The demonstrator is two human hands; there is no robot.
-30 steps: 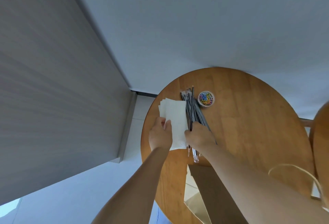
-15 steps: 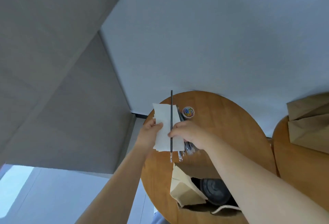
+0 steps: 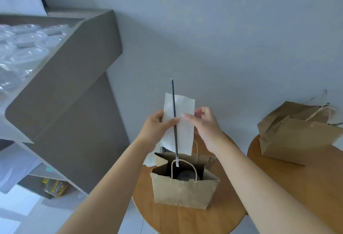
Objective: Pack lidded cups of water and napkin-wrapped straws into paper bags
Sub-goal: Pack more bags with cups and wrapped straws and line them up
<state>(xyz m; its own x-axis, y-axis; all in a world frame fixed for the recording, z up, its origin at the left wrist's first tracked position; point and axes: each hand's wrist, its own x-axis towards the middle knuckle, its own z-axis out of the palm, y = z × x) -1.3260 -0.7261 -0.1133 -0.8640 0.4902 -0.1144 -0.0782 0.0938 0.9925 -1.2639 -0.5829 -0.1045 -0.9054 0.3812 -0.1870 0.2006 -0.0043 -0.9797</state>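
I hold a white napkin (image 3: 182, 122) upright in front of me with a thin dark straw (image 3: 174, 107) lying along its middle. My left hand (image 3: 157, 129) grips the napkin's left edge, its thumb pressing the straw against the paper. My right hand (image 3: 204, 122) pinches the napkin's right side. Directly below stands an open brown paper bag (image 3: 183, 191) on a round wooden table (image 3: 185, 220). Inside the bag a dark lidded cup (image 3: 186, 175) shows. More napkins (image 3: 150, 159) peek out behind the bag.
A second round wooden table (image 3: 304, 180) at the right carries several brown paper bags (image 3: 295, 131). At the left a grey shelf unit (image 3: 74, 85) holds clear plastic lids (image 3: 22, 48) on top. A plain wall is behind.
My hands have lifted the napkin and straw off the table and up above the open bag. My left thumb now holds the straw, and my right hand has shifted to the napkin's right side. The view has tilted.
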